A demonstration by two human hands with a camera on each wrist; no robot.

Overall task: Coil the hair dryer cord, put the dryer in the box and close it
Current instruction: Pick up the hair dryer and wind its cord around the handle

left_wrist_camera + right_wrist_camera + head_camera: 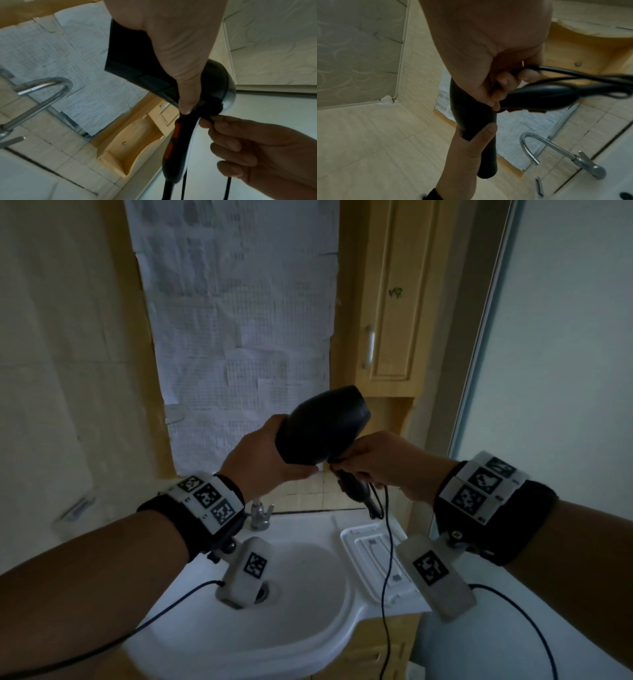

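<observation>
Hair dryer [322, 426], black, is held up in the air above the white sink [308, 628] in the head view. The left hand [263, 460] wraps its barrel from the left; the right hand [387, 463] curls where the handle joins the body, and the cord [387, 542] hangs below it toward the basin.

Left wrist view: the thumb lies along the barrel, while the right hand's fingertips [216, 121] pinch the cord beside the handle with orange switches.

Right wrist view: curled fingers hold the cord [573, 75] against the handle [539, 97]; the tap [556, 151] stands below.
</observation>
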